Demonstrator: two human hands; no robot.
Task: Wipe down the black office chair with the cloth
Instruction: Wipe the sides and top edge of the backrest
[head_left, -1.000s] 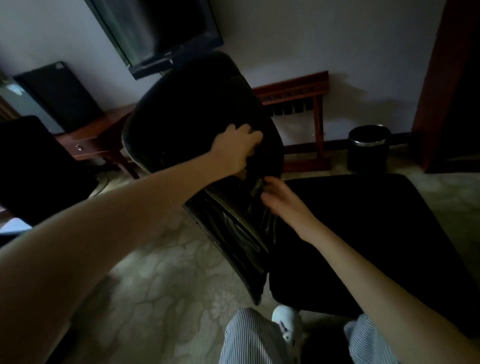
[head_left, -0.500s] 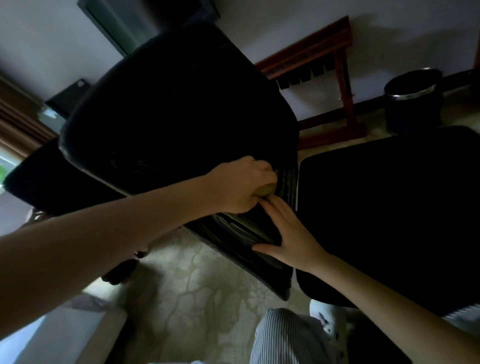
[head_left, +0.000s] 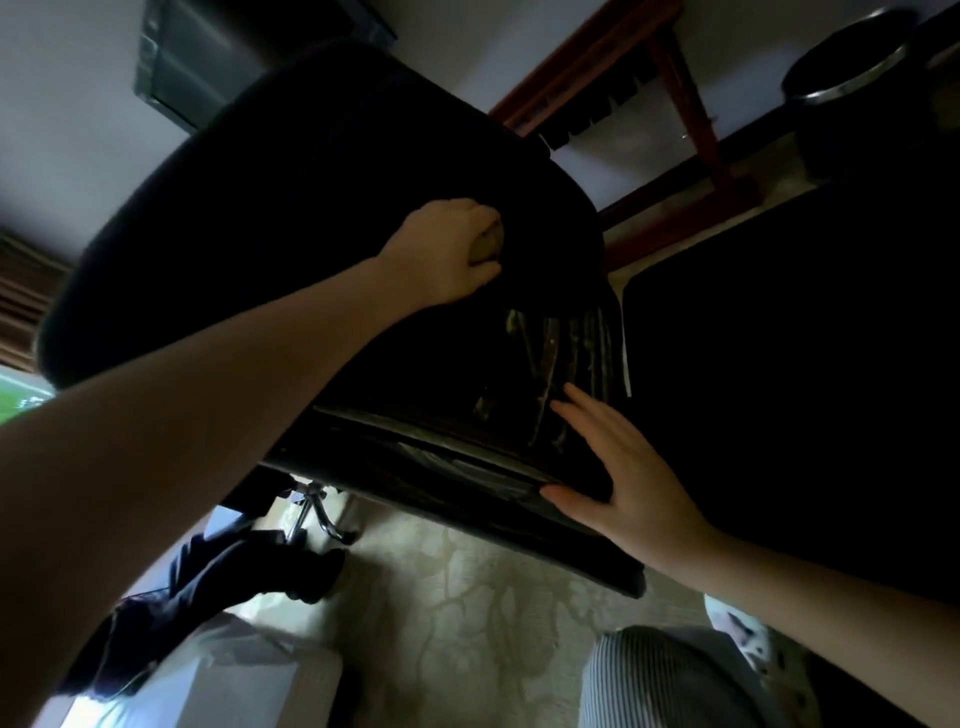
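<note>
**On the chair back: one hand wipes, the other braces**

Toward the lower left of the carpet (head_left: 467, 597) lies a crumpled dark garment (head_left: 208, 587), and just right of it the chrome base (head_left: 311, 514) shows beneath the black office chair (head_left: 291, 208). The chair is tilted, and its padded back fills the upper left and middle of the view. The left hand (head_left: 441, 254) reaches up onto that back with its fingers curled round a small yellowish cloth (head_left: 487, 247), which is bunched in the fist and pressed against the dark upholstery. Lower and further right, the right hand (head_left: 623, 478) lies flat on the glossy, wrinkled part of the chair. Its fingers are straight and spread, its thumb is on the lower edge, and it holds nothing. The two hands are well apart. Behind the chair a wooden rack (head_left: 680, 104) stands against the wall. A large black block (head_left: 805, 364) fills the right side just beside the chair, and a dark bin (head_left: 852, 78) with a metal rim sits at the upper right corner.
</note>
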